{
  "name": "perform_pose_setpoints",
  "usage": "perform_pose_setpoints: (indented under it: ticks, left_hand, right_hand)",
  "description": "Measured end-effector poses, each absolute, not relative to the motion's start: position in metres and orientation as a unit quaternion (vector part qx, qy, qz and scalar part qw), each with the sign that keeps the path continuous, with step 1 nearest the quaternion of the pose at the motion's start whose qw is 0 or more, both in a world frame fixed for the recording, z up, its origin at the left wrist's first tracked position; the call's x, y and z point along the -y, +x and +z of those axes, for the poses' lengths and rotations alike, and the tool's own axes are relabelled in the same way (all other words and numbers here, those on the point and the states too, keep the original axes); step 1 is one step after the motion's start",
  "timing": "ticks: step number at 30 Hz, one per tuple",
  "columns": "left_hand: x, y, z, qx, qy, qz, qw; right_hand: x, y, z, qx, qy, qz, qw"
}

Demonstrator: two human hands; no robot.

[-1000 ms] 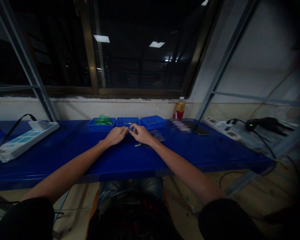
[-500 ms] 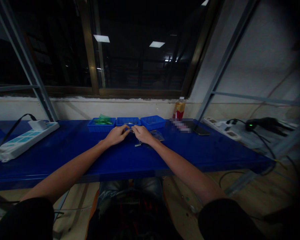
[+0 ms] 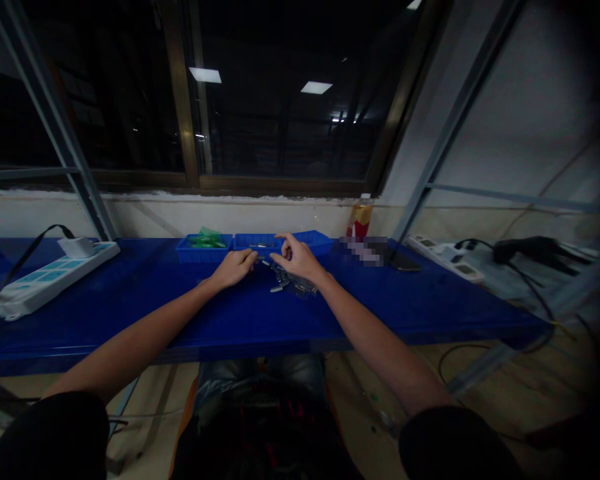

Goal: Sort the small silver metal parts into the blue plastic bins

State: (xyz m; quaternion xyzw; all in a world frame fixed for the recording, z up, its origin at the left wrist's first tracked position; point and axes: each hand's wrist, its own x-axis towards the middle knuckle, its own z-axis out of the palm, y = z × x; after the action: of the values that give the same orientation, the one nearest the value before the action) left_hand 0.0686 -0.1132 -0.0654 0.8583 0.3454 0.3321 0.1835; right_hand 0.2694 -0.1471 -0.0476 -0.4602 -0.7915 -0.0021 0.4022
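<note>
My left hand is closed in a pinch on a small metal piece, whose tip shows past the fingertips. To its right, my right hand has its fingers apart and holds nothing that I can see. Under and beside the right hand lie several small silvery metal pieces, too small to name exactly, with a clear plastic bag next to them. Just behind the hands stands a blue tray with thin metal parts in it.
A blue tray at left holds green plastic; another blue tray is partly behind my right hand. A bottle and a phone are at right. A white power strip lies left on the blue table.
My hands were together over a small piece. Now my right hand has moved right and its fingers have opened, while my left hand keeps its pinch. More loose metal pieces are visible.
</note>
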Motion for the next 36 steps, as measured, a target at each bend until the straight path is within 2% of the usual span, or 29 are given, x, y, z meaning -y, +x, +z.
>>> perform_pose_setpoints:
  ticks: [4, 9, 17, 22, 27, 36]
  left_hand:
    - [0.107, 0.072, -0.072, -0.343, 0.818, 0.345, 0.307]
    - [0.11, 0.073, -0.071, -0.351, 0.807, 0.33, 0.341]
    - [0.126, 0.072, -0.064, -0.306, 0.879, 0.344, 0.125]
    - [0.125, 0.072, -0.063, -0.314, 0.878, 0.354, 0.078]
    - [0.122, 0.07, -0.062, -0.353, 0.863, 0.358, 0.042]
    - [0.127, 0.07, -0.058, -0.354, 0.868, 0.343, 0.058]
  right_hand:
    - [0.155, 0.252, -0.053, 0.841, -0.435, -0.013, 0.322]
    - [0.15, 0.248, -0.053, 0.833, -0.444, -0.018, 0.33]
    - [0.145, 0.254, -0.053, 0.801, -0.48, 0.049, 0.356]
    - [0.148, 0.248, -0.055, 0.81, -0.477, 0.041, 0.337]
    - [0.151, 0.249, -0.057, 0.815, -0.444, 0.036, 0.369]
    - [0.155, 0.246, -0.055, 0.828, -0.439, -0.01, 0.348]
